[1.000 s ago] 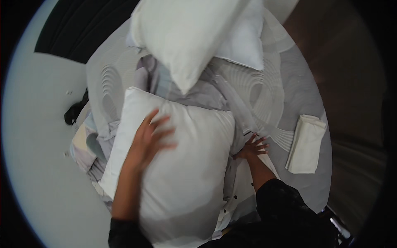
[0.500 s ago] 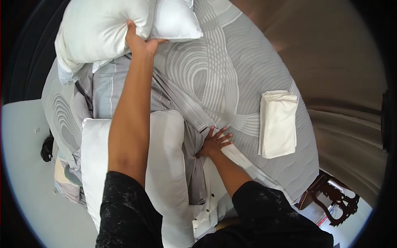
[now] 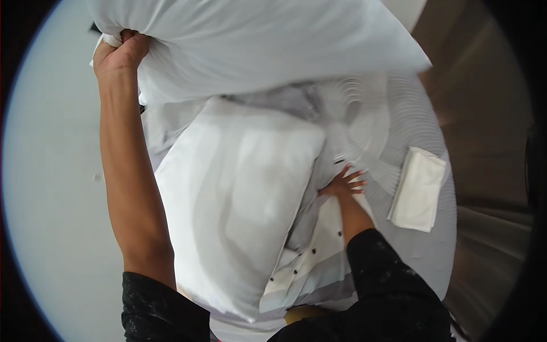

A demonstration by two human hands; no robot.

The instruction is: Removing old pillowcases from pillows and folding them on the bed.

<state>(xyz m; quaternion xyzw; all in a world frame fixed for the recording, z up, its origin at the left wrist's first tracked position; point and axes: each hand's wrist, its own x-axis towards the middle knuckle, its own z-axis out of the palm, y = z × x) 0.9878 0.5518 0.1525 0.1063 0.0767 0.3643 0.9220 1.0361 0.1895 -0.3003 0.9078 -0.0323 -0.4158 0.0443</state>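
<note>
Since half a second ago the left hand [image 3: 121, 52] has hauled the big white pillow [image 3: 256, 51] off the far end of the bed and up toward the camera, so that it now fills the top of the view. That hand is clenched tight in a fist on the pillow's left corner, the arm stretched straight out from the lower edge. From the fist the pillow runs away to the right, its long axis lying crosswise over the bed and its far corner hanging past the bed's right side; it appears clear of the bedding below, though the underside is hidden.

Meanwhile the right hand [image 3: 345, 183] has hardly shifted: it rests flat with fingers spread on the grey patterned bedcover [image 3: 410, 122], gripping nothing. It lies well below and to the right of the raised pillow, so the left hand is the only one on it.

Under the raised pillow a second white pillow [image 3: 239, 205] lies lengthwise on the bed, between the two arms. A buttoned duvet edge [image 3: 296, 268] shows beside it, near the right forearm. A folded white towel [image 3: 420, 189] sits on the cover just to the right of the right hand. Pale floor [image 3: 51, 199] lies to the left, brown floor [image 3: 484, 114] to the right.
</note>
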